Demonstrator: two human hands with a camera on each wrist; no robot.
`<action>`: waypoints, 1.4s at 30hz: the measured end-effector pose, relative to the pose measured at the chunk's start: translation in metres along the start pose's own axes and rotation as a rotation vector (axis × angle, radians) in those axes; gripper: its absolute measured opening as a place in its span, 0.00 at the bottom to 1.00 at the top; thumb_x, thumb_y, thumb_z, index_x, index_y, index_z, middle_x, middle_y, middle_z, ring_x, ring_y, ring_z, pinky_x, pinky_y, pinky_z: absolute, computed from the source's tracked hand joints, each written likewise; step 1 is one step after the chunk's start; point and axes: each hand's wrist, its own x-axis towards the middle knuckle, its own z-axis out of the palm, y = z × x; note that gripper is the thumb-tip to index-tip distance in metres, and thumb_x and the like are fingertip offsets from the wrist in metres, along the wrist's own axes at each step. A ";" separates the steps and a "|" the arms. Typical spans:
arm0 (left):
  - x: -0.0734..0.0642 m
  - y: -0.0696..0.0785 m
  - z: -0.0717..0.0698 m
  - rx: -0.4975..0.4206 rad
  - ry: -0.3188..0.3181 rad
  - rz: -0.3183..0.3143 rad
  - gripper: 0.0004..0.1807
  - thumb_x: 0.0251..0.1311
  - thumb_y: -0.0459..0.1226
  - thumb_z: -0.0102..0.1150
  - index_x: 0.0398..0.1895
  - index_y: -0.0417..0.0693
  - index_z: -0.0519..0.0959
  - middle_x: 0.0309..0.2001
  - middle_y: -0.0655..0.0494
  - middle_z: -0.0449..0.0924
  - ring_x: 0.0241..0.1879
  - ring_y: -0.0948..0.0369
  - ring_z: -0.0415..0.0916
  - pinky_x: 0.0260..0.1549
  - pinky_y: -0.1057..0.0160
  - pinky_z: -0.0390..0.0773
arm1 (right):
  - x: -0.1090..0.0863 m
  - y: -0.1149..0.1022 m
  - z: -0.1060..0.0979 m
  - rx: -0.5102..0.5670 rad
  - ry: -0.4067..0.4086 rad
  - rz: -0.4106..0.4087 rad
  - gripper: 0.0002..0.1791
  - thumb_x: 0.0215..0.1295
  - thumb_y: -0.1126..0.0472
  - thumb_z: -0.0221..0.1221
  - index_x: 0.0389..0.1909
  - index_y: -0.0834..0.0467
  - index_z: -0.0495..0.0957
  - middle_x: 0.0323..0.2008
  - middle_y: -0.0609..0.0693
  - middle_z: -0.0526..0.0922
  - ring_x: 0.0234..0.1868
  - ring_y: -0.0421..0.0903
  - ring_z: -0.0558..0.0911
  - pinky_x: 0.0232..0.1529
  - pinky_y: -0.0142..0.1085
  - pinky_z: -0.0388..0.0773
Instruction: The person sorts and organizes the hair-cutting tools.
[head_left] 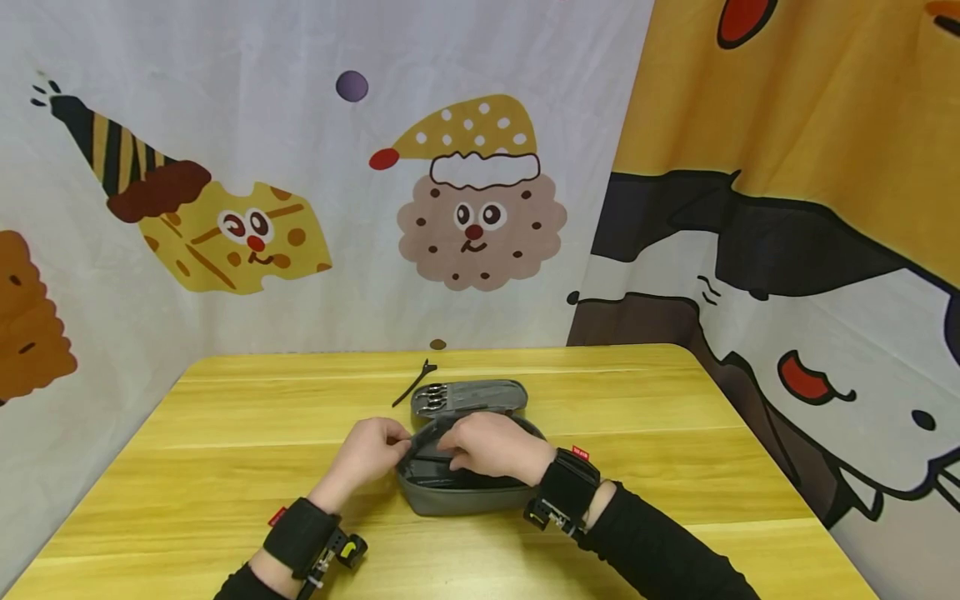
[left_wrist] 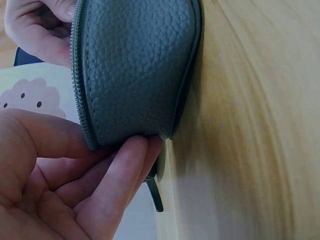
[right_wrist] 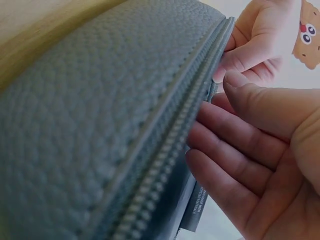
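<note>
"Sitting where, exactly, is the grey pouch?"

"On the table, toward the far half, upright with its mouth unzipped."

"And the left hand?"

"Gripping the pouch's left end, some of its fingers at the zipper, others against the outer side."

"What about the right hand?"

"That one is over the mouth, fingers loosely extended and dipping in; the pouch's edge hides some of the fingertips. A dark tag with pale lettering shows near them."

"Anything behind the pouch?"

"A flat grey case, just beyond it, with silvery tools at its left end. Whether the case is joined to the pouch, I can't tell. A slim black clip lies slantwise near the case's left end."
</note>
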 end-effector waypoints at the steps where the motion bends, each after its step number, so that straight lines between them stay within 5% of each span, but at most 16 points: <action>1: 0.000 0.000 0.000 -0.001 0.000 0.000 0.07 0.57 0.28 0.64 0.24 0.45 0.86 0.23 0.61 0.80 0.24 0.63 0.71 0.28 0.61 0.73 | 0.000 0.000 0.000 0.000 0.001 0.002 0.14 0.63 0.58 0.67 0.50 0.52 0.86 0.43 0.43 0.86 0.44 0.39 0.83 0.46 0.27 0.77; 21: -0.001 -0.002 0.000 0.004 0.017 0.019 0.07 0.57 0.28 0.65 0.24 0.47 0.86 0.23 0.62 0.80 0.24 0.64 0.71 0.28 0.60 0.74 | -0.013 0.005 -0.015 0.085 0.045 0.032 0.25 0.69 0.44 0.58 0.60 0.53 0.80 0.54 0.47 0.82 0.56 0.45 0.79 0.58 0.33 0.72; 42: -0.002 -0.002 0.001 0.010 0.023 0.033 0.07 0.58 0.28 0.65 0.25 0.46 0.86 0.24 0.62 0.80 0.24 0.64 0.72 0.29 0.60 0.75 | -0.049 0.037 -0.018 0.221 0.126 0.203 0.42 0.67 0.36 0.56 0.72 0.59 0.64 0.68 0.57 0.68 0.69 0.57 0.67 0.67 0.47 0.64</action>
